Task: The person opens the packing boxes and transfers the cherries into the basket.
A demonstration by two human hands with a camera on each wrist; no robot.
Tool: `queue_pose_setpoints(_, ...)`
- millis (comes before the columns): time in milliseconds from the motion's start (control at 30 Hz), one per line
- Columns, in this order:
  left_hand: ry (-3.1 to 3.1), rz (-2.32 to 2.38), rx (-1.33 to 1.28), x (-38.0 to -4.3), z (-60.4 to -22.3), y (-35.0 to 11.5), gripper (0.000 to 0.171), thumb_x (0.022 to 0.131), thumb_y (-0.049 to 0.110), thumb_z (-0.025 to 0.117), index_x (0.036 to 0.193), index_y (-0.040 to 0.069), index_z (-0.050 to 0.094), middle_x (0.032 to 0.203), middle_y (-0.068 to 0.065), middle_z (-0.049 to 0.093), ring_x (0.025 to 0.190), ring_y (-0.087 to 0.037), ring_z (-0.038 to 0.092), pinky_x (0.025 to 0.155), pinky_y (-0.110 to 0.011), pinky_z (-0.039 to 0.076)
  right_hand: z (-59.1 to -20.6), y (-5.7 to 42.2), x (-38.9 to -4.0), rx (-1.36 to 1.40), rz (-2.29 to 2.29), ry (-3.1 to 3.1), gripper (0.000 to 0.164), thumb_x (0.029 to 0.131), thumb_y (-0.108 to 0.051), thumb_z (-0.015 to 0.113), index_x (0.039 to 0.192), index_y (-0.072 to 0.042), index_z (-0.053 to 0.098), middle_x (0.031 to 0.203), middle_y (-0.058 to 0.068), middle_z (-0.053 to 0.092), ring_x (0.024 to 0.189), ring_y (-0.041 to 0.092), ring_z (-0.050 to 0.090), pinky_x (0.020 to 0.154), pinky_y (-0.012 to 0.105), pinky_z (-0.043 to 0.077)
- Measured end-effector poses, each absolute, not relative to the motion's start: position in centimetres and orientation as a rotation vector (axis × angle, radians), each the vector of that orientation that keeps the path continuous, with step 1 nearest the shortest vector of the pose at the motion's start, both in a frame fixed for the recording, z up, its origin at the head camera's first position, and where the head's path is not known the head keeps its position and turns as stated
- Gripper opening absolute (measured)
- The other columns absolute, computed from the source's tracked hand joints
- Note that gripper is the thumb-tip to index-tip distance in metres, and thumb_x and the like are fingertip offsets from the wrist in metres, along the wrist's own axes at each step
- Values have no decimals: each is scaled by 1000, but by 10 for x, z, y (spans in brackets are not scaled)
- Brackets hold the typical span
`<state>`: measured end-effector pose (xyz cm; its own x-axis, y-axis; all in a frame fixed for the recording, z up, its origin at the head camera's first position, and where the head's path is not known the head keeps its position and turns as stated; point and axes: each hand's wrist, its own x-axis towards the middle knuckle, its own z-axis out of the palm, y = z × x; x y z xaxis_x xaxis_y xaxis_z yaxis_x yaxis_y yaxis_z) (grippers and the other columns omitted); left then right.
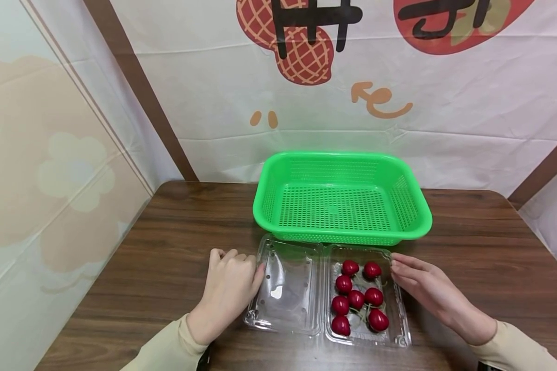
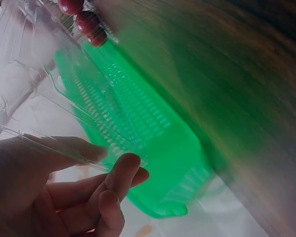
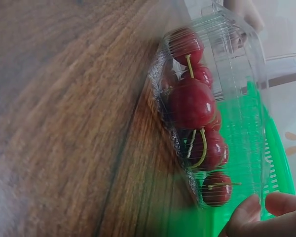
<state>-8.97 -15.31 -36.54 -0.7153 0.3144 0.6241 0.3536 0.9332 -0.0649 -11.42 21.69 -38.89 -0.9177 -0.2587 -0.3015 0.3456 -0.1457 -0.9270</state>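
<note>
A clear plastic clamshell box (image 1: 394, 314) lies opened out on the table, its lid half (image 1: 285, 296) on the left. Several dark red cherries (image 1: 378, 320) with green stems rest in the right half. My left hand (image 1: 230, 286) pinches the lid's left edge between thumb and index finger, as the left wrist view shows, its other fingers curled beneath. At the box's far right corner, my right hand (image 1: 433, 293) holds the rim between thumb and fingertips. In the right wrist view, cherries (image 3: 192, 103) show through the clear side wall.
A green plastic basket (image 1: 341, 234) with perforated sides stands right behind the box, nothing in it. The brown wood-grain table (image 1: 176, 242) reaches back to a printed white cloth (image 1: 204, 93). Another cloth wall (image 1: 51, 180) rises at the left.
</note>
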Motion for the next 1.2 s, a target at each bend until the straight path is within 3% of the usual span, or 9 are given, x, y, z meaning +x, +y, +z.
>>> queue_pose_setpoints(833, -2648, 82, -384, -102, -384, -142, 30, 71, 27, 69, 52, 10, 54, 50, -6, 56, 53, -23, 47, 57, -42, 35, -391, 215, -126, 127, -2080, 1812, 72, 92, -21, 53, 143, 10, 13, 109, -12, 56, 104, 0, 52, 84, 14, 45)
queue_pose_setpoints(1200, -2786, 108, -390, -107, -387, -134, 29, 76, 20, 64, 51, 9, 53, 52, -8, 57, 51, -23, 47, 60, -45, 38, -392, 216, -128, 139, -2098, 1780, 71, 93, -19, 52, 144, 9, 11, 107, -13, 56, 103, -1, 52, 83, 14, 45)
